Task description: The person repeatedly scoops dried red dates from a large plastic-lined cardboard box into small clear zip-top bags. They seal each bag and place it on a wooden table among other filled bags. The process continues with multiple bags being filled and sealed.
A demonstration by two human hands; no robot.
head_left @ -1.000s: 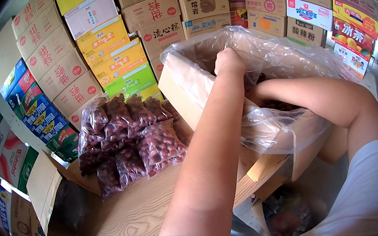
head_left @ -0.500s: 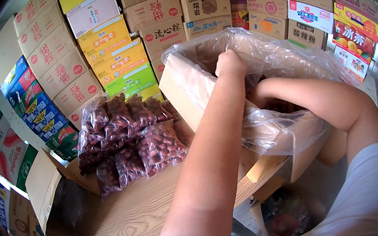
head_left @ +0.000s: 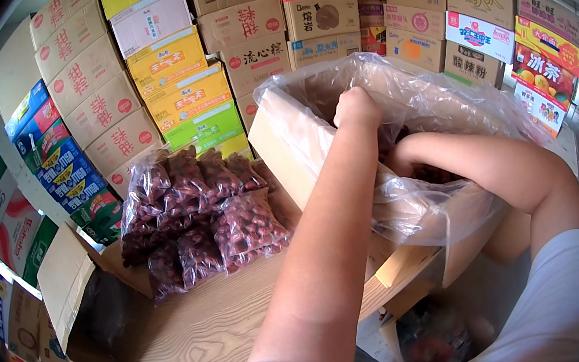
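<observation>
An open cardboard box (head_left: 277, 146), lined with a clear plastic bag (head_left: 441, 100), sits tilted on the wooden table (head_left: 200, 334).

Dark red fruit in clear bags (head_left: 194, 213), a tan cardboard box (head_left: 284, 144), pale wood-grain table (head_left: 194, 342).

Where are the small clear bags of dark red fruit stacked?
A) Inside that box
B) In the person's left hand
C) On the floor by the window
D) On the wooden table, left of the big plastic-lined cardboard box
D: the small clear bags of dark red fruit lie piled on the wooden table, left of the plastic-lined cardboard box.
</observation>
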